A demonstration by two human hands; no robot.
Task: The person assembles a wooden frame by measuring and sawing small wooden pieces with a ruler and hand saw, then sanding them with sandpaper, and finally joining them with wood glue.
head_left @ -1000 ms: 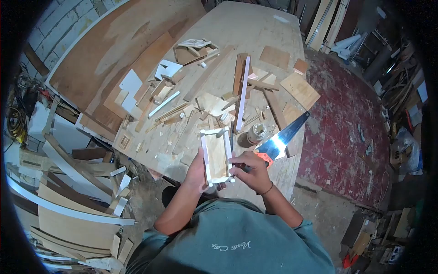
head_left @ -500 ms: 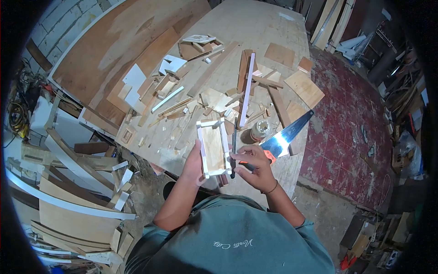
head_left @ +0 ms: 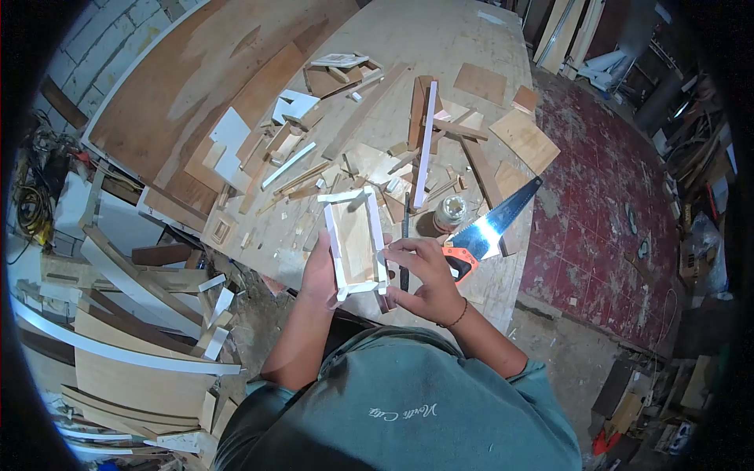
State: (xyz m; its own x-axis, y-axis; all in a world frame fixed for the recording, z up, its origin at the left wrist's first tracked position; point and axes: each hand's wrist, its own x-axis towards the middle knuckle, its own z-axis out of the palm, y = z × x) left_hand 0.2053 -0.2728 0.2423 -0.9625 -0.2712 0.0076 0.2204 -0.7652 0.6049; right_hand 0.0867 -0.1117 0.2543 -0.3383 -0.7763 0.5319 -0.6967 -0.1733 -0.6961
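Note:
A small rectangular wooden box (head_left: 356, 235), with pale strips around a plywood bottom, is held above the near edge of the workbench. My left hand (head_left: 317, 271) is closed around its left side. Along the opposite side, the fingertips and thumb of my right hand (head_left: 428, 281) meet the box's lower right edge; whether a small piece lies between them cannot be made out. A thin dark bar-like tool (head_left: 405, 235) lies just beyond my right fingers. Right of it are a glass jar (head_left: 451, 212) and a handsaw (head_left: 495, 228) with an orange-and-black handle.
Wood offcuts and strips cover the middle of the workbench (head_left: 440, 47). A long pale strip (head_left: 426, 149) leans on a brown block. Large plywood sheets (head_left: 188, 86) stand along the left, and curved boards (head_left: 126, 345) are piled below. Red tiled floor (head_left: 581, 235) lies to the right.
The box has shifted slightly left and tilted. My right hand has moved left from beside the dark tool onto the box's right edge, uncovering the saw handle.

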